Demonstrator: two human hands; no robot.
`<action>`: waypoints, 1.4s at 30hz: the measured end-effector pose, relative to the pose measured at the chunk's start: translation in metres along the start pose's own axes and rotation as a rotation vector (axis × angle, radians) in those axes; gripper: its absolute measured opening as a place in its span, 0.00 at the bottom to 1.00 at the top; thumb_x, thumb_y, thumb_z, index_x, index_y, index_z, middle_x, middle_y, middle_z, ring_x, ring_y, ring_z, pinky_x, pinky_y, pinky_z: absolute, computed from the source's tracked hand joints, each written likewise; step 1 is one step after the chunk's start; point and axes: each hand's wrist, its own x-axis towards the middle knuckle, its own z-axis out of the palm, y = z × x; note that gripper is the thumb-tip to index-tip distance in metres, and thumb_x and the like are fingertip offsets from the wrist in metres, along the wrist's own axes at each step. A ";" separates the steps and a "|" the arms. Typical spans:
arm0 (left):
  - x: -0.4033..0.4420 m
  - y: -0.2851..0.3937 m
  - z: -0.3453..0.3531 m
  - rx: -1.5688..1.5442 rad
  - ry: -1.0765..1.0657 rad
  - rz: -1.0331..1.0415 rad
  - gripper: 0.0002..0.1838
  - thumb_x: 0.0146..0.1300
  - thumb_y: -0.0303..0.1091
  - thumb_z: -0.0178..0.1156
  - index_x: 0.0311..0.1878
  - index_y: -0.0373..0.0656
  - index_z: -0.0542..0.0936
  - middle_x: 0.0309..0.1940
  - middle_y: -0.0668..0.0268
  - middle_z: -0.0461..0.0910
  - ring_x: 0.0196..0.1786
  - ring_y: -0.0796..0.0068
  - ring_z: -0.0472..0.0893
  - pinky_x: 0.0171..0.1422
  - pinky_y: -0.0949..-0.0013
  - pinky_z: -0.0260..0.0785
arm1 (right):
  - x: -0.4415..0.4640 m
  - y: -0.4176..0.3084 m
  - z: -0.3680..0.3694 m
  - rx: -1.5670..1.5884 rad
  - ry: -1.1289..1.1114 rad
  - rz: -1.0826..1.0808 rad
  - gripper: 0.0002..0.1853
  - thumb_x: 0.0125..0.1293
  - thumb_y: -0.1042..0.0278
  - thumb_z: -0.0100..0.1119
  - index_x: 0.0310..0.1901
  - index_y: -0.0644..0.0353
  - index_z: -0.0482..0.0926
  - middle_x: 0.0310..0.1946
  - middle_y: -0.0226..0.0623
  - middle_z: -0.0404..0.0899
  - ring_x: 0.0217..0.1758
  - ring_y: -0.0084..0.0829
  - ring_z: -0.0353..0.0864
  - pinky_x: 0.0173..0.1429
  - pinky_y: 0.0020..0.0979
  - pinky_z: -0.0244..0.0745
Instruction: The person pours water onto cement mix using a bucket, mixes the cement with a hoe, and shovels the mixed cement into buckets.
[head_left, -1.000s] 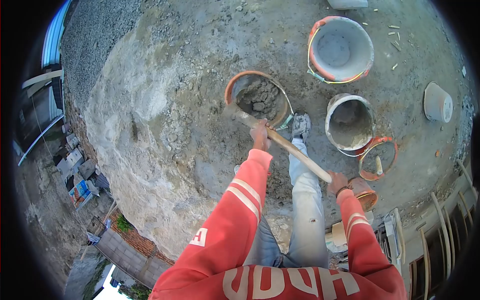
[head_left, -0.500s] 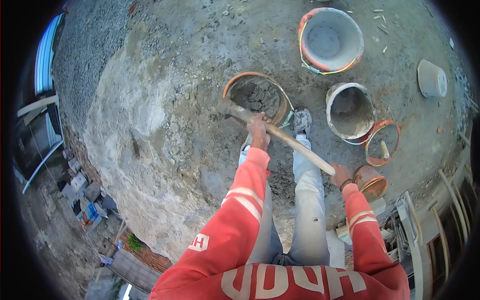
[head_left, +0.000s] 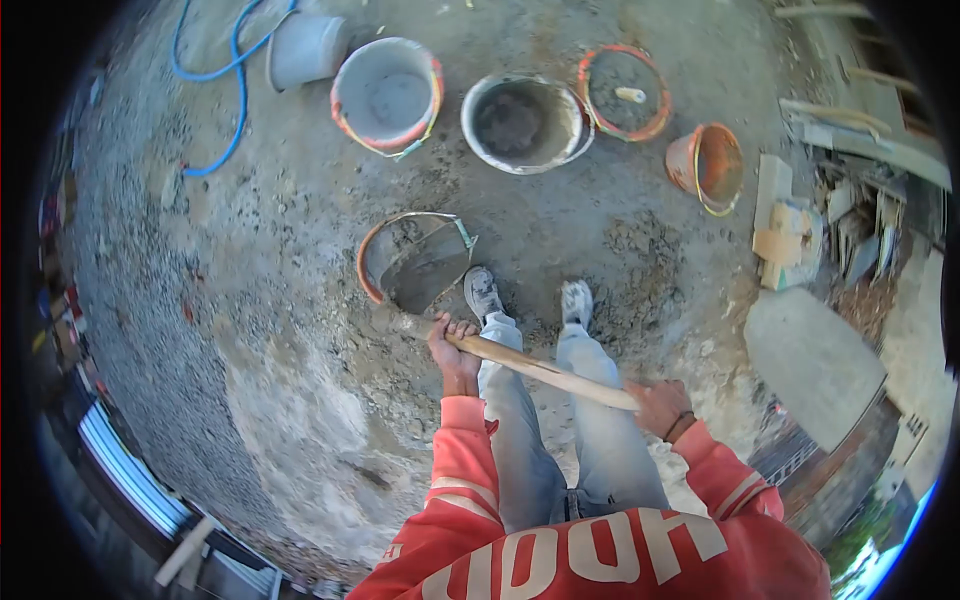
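Observation:
A wooden handle [head_left: 540, 371] runs across in front of my legs. Near its left end, beside the muddy tool head [head_left: 398, 322], my left hand [head_left: 452, 340] is wrapped round it. My right hand [head_left: 660, 407] is closed on the handle's right end. Just beyond the tool head is an orange-rimmed bucket [head_left: 369, 262] with a wire bail, its inside dark and partly in view. Whether the tool head touches the bucket cannot be made out.
Farther out stand a grey bucket with a red rim [head_left: 436, 90], a white-rimmed bucket [head_left: 470, 130], a red-rimmed one [head_left: 664, 110] and a small orange bucket [head_left: 683, 163]. A blue hose [head_left: 241, 95] lies at upper left. Boards [head_left: 775, 195] are at right.
The view has turned, so the row of buckets now lies across the top and the hose shows. The orange-rimmed bucket, full of grey mix before, now looks darker and emptier. Both hands still grip the handle.

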 end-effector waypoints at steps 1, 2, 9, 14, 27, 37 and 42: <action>-0.003 -0.014 0.003 0.051 0.017 -0.039 0.06 0.62 0.28 0.54 0.41 0.50 0.72 0.20 0.75 0.63 0.21 0.80 0.64 0.29 0.73 0.64 | -0.020 0.005 0.023 0.075 0.060 0.055 0.26 0.46 0.64 0.63 0.53 0.45 0.74 0.35 0.39 0.82 0.40 0.44 0.81 0.46 0.47 0.72; -0.003 -0.034 0.006 0.092 0.010 -0.059 0.06 0.62 0.28 0.54 0.41 0.50 0.72 0.20 0.75 0.63 0.21 0.80 0.64 0.29 0.73 0.64 | -0.035 0.011 0.042 0.145 0.120 0.111 0.29 0.47 0.64 0.63 0.55 0.43 0.74 0.37 0.39 0.81 0.42 0.44 0.81 0.48 0.47 0.72; 0.041 -0.236 0.013 0.647 -0.100 -0.177 0.06 0.62 0.28 0.58 0.38 0.45 0.69 0.21 0.71 0.66 0.22 0.78 0.68 0.28 0.71 0.69 | -0.041 0.077 0.147 0.343 0.275 0.487 0.29 0.49 0.63 0.64 0.57 0.40 0.72 0.43 0.35 0.80 0.41 0.44 0.81 0.48 0.46 0.74; 0.080 -0.401 0.000 0.996 -0.245 -0.078 0.07 0.61 0.25 0.57 0.38 0.41 0.68 0.21 0.69 0.67 0.19 0.76 0.69 0.22 0.69 0.69 | 0.055 0.170 0.222 0.413 0.440 0.604 0.25 0.51 0.63 0.63 0.55 0.42 0.72 0.40 0.34 0.82 0.37 0.44 0.83 0.40 0.44 0.78; 0.041 -0.432 -0.229 1.778 -0.235 -0.021 0.08 0.60 0.28 0.56 0.40 0.44 0.68 0.19 0.71 0.68 0.14 0.79 0.69 0.15 0.71 0.64 | 0.014 0.117 0.430 1.022 0.127 0.724 0.21 0.49 0.64 0.67 0.45 0.46 0.70 0.37 0.35 0.81 0.40 0.43 0.83 0.40 0.46 0.78; -0.057 -0.549 -0.126 1.768 -0.500 -0.046 0.14 0.58 0.23 0.56 0.44 0.43 0.64 0.18 0.70 0.67 0.15 0.80 0.70 0.15 0.74 0.62 | 0.018 0.148 0.427 1.192 0.471 0.844 0.34 0.46 0.62 0.70 0.58 0.50 0.69 0.40 0.38 0.81 0.43 0.44 0.81 0.45 0.45 0.76; 0.035 -0.652 -0.127 2.157 -0.807 0.035 0.15 0.55 0.28 0.62 0.42 0.35 0.69 0.22 0.58 0.76 0.20 0.68 0.79 0.22 0.65 0.71 | 0.098 0.212 0.396 1.348 0.538 1.002 0.30 0.49 0.60 0.66 0.57 0.51 0.71 0.38 0.43 0.81 0.42 0.48 0.81 0.44 0.46 0.76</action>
